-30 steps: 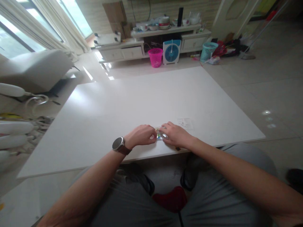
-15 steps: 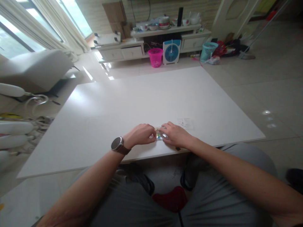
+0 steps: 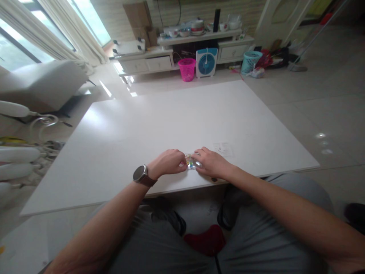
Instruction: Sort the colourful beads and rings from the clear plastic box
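A small clear case (image 3: pixel 190 161) with coloured bits in it lies on the white table (image 3: pixel 159 125) near its front edge. My left hand (image 3: pixel 172 161), with a watch on the wrist, is closed at the left side of the case; what its fingertips pinch is too small to name. From the right, my right hand (image 3: pixel 210 161) has its fingers curled over the case and grips it. A flat clear packet (image 3: pixel 223 148) lies just beyond my right hand. Close to the front edge, below my right wrist, is a small dark piece (image 3: pixel 214 179).
Past the table stand a pink basket (image 3: pixel 187 69), a blue fan (image 3: pixel 206 62) and a light blue basket (image 3: pixel 251 62), before a low cabinet (image 3: pixel 159 63) with dishes on top. A chair with curled metal (image 3: pixel 45 121) is at the left.
My left hand has shifted very slightly to the left, and a little more of the case's coloured contents shows. My right hand stays in place.
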`<state>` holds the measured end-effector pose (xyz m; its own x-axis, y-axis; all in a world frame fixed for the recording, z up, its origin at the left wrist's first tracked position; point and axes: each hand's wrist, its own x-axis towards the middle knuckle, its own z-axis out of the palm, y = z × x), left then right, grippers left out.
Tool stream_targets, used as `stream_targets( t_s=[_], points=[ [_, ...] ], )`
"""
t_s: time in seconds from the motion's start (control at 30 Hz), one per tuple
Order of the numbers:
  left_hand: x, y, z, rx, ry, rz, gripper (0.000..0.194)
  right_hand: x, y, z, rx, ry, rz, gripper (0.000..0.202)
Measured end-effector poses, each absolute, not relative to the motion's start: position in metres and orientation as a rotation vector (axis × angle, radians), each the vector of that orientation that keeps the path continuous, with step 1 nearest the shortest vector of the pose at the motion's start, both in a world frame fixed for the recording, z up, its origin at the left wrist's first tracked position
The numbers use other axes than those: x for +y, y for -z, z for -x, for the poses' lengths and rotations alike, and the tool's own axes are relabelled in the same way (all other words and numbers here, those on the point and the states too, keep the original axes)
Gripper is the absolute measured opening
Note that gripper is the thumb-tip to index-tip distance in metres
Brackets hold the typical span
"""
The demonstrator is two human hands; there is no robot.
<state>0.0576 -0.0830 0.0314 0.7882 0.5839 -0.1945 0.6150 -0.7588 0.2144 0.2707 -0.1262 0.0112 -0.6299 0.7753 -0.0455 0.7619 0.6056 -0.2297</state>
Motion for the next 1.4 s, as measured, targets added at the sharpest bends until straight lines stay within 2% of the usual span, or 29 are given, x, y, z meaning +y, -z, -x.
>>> stream_targets(
  t_s=[1.4],
  points=[
    [-0.085, -0.029, -0.0597, 0.86, 0.156, -2.68, 0.022, -0.1263, -0.0128, -0.2705, -2.766, -0.361, 1.33, 0.033]
  ],
)
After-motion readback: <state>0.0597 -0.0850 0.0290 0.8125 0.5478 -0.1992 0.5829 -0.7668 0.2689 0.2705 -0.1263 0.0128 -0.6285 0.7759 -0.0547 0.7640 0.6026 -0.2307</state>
